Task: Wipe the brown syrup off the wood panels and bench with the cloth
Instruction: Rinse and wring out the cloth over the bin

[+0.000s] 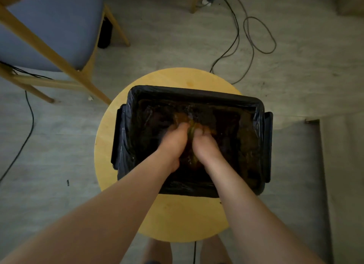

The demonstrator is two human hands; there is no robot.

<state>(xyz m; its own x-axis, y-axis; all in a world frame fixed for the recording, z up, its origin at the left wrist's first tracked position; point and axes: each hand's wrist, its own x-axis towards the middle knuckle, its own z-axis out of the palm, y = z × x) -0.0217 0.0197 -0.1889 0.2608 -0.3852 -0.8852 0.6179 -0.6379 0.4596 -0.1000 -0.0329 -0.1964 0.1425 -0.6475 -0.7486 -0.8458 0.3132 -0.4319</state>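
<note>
Two hands wring a cloth inside a black lined tub

The left hand (173, 143) and right hand (204, 145) curl tightly round a bunched, olive-brown cloth (191, 130), pressed together low in a rectangular tub (197, 91) draped in glossy, crinkled black plastic. The tub sits on a round, smooth yellow wooden worktop (177, 76) over a grey plank floor (157, 37), with loose black cables (256, 37) and a wooden chair (49, 27) with a blue-grey padded seat nearby
</note>
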